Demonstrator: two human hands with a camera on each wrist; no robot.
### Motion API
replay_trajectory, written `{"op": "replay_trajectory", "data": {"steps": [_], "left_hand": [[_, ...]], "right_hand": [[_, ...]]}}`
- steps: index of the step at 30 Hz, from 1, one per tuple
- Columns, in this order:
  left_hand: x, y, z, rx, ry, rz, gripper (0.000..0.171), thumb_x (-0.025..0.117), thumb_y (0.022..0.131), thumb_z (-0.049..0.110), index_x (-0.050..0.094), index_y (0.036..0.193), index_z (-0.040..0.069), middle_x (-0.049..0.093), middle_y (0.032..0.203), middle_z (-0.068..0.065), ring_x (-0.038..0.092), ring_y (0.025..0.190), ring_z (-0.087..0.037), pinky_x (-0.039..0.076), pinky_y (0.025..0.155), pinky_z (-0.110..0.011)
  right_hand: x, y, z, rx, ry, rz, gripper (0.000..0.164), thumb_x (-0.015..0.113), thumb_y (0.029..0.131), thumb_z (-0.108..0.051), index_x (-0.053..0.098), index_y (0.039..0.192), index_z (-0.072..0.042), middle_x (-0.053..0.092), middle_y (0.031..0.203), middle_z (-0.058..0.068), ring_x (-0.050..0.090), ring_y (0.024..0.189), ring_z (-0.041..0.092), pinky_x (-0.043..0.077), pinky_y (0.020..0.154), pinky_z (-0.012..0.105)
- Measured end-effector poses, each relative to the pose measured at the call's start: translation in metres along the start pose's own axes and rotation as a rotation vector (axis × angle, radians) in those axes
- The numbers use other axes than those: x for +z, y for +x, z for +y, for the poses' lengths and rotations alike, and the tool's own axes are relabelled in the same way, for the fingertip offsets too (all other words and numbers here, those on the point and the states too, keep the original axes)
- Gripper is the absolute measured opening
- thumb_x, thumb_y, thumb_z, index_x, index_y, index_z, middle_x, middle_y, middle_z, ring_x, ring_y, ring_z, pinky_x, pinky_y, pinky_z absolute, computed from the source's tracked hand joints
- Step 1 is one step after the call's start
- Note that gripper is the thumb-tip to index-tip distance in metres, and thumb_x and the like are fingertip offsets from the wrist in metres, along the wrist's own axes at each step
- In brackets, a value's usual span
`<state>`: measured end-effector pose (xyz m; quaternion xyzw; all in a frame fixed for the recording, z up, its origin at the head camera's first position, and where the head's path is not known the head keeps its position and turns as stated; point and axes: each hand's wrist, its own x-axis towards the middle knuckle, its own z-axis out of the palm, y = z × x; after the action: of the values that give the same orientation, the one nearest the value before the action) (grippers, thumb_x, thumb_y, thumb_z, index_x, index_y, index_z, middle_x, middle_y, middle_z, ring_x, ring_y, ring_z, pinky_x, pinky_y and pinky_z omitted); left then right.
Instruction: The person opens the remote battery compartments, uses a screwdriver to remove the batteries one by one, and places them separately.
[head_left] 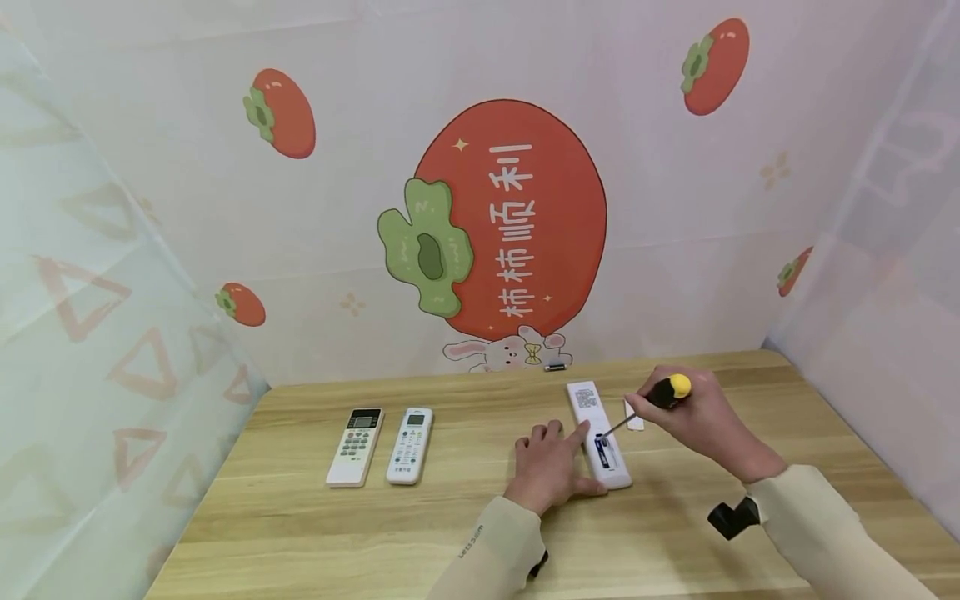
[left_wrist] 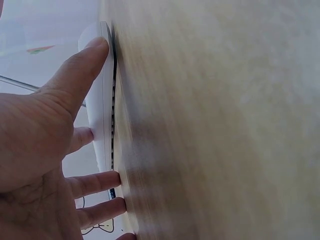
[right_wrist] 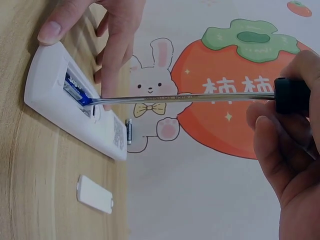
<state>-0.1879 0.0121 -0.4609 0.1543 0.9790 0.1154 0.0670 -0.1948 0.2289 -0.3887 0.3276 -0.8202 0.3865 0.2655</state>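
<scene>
A white remote control [head_left: 618, 478] lies face down with its battery compartment uncovered. Inside sits a blue battery [right_wrist: 75, 91]. My left hand [head_left: 549, 468] presses the remote's near-left side with a fairly straight thumb [left_wrist: 80, 67] and touches it further along with the index finger; the other fingers rest on the table. A screwdriver [head_left: 663, 392] with a black-and-yellow handle is gripped in my right hand [head_left: 708, 417]. Its metal shaft [right_wrist: 190, 97] slants down to the compartment, the tip at the end of the battery. The exact contact there is too small to tell.
The white battery cover [right_wrist: 95, 194] lies on the table to the right of the remote. Another battery [head_left: 555, 367] is at the table's back edge by the printed backdrop. Further left, two remotes lie face up, a cream one [head_left: 356, 450] and a white one [head_left: 410, 448].
</scene>
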Motion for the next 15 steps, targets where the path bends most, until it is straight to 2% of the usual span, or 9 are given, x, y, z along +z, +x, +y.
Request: {"op": "replay_trajectory", "data": {"steps": [9, 15], "left_hand": [[-0.0005, -0.0007, 0.0007, -0.005, -0.008, -0.010, 0.095, 0.078, 0.074, 0.070, 0.040, 0.155, 0.040, 0.045, 0.151, -0.005, 0.043, 0.133, -0.029, 0.037, 0.104, -0.053], [-0.0003, 0.0004, -0.0001, -0.002, -0.004, -0.008, 0.095, 0.078, 0.073, 0.070, 0.040, 0.155, 0.040, 0.046, 0.151, -0.005, 0.043, 0.133, -0.029, 0.038, 0.104, -0.053]], "right_hand": [[-0.0011, 0.0003, -0.0045, 0.061, 0.016, -0.027, 0.032, 0.085, 0.080, -0.001, 0.068, 0.083, -0.028, 0.067, 0.079, -0.015, 0.063, 0.064, 0.005, 0.050, 0.060, 0.019], [0.0005, 0.0042, -0.0015, 0.074, -0.021, -0.018, 0.031, 0.084, 0.080, 0.000, 0.066, 0.081, -0.026, 0.066, 0.077, -0.015, 0.060, 0.063, 0.005, 0.047, 0.060, 0.019]]}}
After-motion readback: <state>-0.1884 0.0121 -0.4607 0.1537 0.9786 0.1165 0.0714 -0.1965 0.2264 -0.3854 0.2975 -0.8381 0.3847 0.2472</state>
